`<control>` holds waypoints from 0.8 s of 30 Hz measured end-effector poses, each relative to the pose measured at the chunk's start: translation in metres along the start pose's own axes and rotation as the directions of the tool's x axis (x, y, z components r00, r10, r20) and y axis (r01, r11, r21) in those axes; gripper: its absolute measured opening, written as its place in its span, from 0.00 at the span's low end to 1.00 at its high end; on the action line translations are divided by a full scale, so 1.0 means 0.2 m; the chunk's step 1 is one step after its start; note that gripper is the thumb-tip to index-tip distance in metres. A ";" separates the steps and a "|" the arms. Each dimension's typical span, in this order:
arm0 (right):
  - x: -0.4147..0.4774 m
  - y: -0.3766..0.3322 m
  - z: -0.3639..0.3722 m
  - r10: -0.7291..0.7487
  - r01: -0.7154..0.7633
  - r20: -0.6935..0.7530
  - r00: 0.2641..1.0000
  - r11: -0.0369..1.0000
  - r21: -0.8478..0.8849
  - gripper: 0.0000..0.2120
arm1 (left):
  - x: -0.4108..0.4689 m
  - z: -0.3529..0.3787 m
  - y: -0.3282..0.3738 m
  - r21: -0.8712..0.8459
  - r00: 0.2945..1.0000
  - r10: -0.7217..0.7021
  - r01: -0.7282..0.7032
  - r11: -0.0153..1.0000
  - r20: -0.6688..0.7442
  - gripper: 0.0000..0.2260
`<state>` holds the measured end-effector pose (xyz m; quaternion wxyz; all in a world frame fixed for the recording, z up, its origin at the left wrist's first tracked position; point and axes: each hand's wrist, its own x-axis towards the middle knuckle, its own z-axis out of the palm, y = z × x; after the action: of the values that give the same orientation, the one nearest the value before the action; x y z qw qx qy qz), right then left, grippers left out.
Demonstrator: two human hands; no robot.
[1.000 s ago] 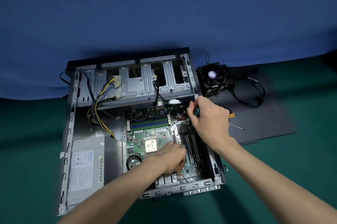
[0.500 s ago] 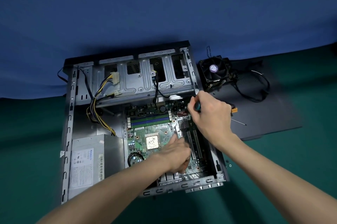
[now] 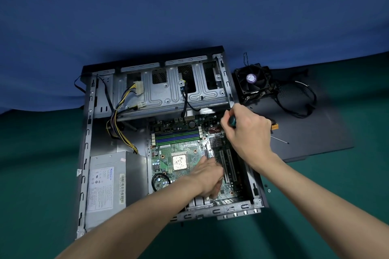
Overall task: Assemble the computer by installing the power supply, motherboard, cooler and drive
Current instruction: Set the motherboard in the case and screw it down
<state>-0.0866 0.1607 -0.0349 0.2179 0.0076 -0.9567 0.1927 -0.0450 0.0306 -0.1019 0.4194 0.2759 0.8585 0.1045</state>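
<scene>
The right grip [image 3: 248, 132] clasps the screwdriver [image 3: 232, 121], which it should drive upright and gently. Down-left of it, the left grip [image 3: 207, 176] steadies the motherboard [image 3: 179, 147], its hold unclear.

Only a handle stub of the screwdriver [image 3: 232, 121] shows above the right hand [image 3: 248, 134]'s grip; shaft and tip are hidden below it. The left hand [image 3: 207, 176] covers the motherboard [image 3: 179, 147] beneath its fingers, so any hold there cannot be told.

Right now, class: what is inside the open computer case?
The power supply, the green motherboard and loose cables. The left hand and right hand, gripping a screwdriver, cover parts of the board.
</scene>
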 end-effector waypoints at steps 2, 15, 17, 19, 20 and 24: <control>0.00 0.00 0.00 0.007 -0.007 0.011 1.000 1.000 0.005 0.11 | 0.00 0.00 -0.01 -0.047 1.000 -0.005 0.005 0.999 -0.010 0.09; 0.00 -0.01 -0.04 0.013 -0.016 0.057 0.998 0.999 0.049 0.12 | 0.03 -0.01 -0.02 0.020 1.000 0.031 -0.031 0.999 0.001 0.04; 0.02 -0.01 -0.07 0.108 -0.123 0.162 0.981 0.989 0.086 0.14 | 0.00 -0.03 -0.03 -0.038 1.000 0.016 -0.016 0.999 0.018 0.05; 0.04 -0.01 -0.12 0.223 -0.281 0.285 0.932 0.942 0.182 0.17 | -0.04 -0.10 -0.04 -0.234 1.000 -0.016 0.014 0.972 -0.008 0.04; 0.05 -0.02 -0.15 0.224 -0.305 0.305 0.926 0.919 0.250 0.18 | -0.07 -0.14 -0.04 -0.366 0.998 -0.033 0.012 0.931 -0.050 0.04; 0.12 -0.11 -0.30 0.103 -0.285 0.317 0.943 0.741 0.608 0.10 | -0.26 -0.38 -0.01 -0.696 0.886 -0.131 -0.250 0.673 -0.445 0.13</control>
<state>-0.0809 0.1642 0.0325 0.0518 0.0070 -0.8470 0.5291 -0.0799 0.0035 -0.0202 0.2752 0.0791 0.8062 0.5177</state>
